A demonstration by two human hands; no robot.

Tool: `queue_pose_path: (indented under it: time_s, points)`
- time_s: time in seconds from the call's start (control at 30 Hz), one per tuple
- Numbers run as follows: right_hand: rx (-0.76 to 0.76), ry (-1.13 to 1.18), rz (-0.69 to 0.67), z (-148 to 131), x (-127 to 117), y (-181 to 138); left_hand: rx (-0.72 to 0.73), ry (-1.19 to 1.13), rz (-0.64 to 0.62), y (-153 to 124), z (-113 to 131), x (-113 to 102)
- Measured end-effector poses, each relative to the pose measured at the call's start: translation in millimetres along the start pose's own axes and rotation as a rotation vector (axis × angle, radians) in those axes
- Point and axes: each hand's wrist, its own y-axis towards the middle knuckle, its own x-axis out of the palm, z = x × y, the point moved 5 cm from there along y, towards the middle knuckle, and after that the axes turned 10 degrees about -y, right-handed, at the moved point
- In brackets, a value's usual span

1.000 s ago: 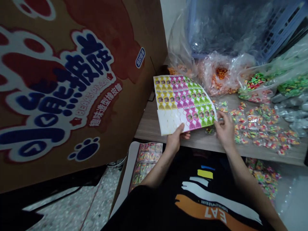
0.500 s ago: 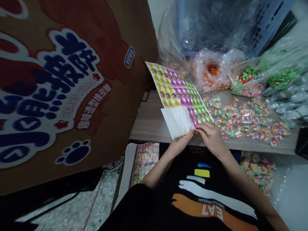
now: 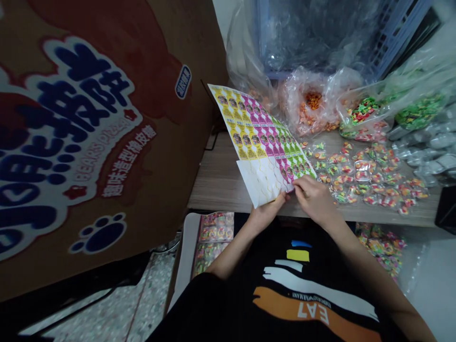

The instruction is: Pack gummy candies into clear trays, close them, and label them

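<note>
A sticker sheet [image 3: 265, 135] with yellow, magenta and green labels leans up over the table. Its near left part is bare white backing with thin yellow outlines. My left hand [image 3: 267, 213] is closed on the sheet's lower edge, its fingers mostly behind the paper. Pinched at the same edge, among the magenta and green labels, is my right hand [image 3: 315, 197]; whether a label is between its fingertips cannot be made out. Small clear packs of colourful candy [image 3: 366, 173] lie to the right of my right hand.
A large printed cardboard box [image 3: 171, 156] stands close on the left. Behind the sheet are a blue plastic crate [image 3: 272, 75], a bag of orange pieces [image 3: 309, 116] and a bag of green pieces [image 3: 418, 111]. Below the table edge sits a white-rimmed tray [image 3: 185, 247] of packs.
My right hand has moved slightly right along the sheet's edge, away from my left hand. More white backing shows beside the magenta labels. The view has shifted a little.
</note>
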Motion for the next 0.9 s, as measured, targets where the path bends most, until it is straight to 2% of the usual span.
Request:
queue_pose_path:
  time_s: [0.13, 0.27, 0.4, 0.47, 0.53, 0.6, 0.67, 0.73, 0.8, 0.83, 0.9]
  points:
    - [0.103, -0.020, 0.179, 17, -19, 11, -0.146, -0.050, 0.073, -2, -13, -17]
    - [0.307, 0.070, 0.388, 54, -45, 14, -0.106, -0.144, 0.158, 2, -15, -38]
    - [0.600, 0.297, 0.597, 94, -64, -8, -0.105, -0.287, 0.239, 14, -21, -56]
    - [0.707, 0.479, 0.635, 107, -64, -25, -0.113, -0.359, 0.301, 20, -26, -64]
    - [0.777, 0.606, 0.624, 114, -61, -43, -0.153, -0.371, 0.300, 24, -32, -67]
    - [0.823, 0.642, 0.610, 119, -59, -61, -0.283, -0.283, 0.158, 23, -40, -62]
    - [0.842, 0.599, 0.625, 121, -59, -76, -0.440, -0.162, -0.091, 17, -44, -47]
    - [0.816, 0.478, 0.653, 120, -63, -87, -0.501, -0.116, -0.332, 10, -38, -25]
    - [0.735, 0.267, 0.666, 112, -69, -91, -0.449, -0.148, -0.499, 8, -23, 6]
    - [0.673, 0.146, 0.656, 106, -70, -90, -0.407, -0.169, -0.535, 10, -15, 23]
    - [0.519, -0.057, 0.599, 90, -67, -86, -0.310, -0.214, -0.501, 20, 0, 55]
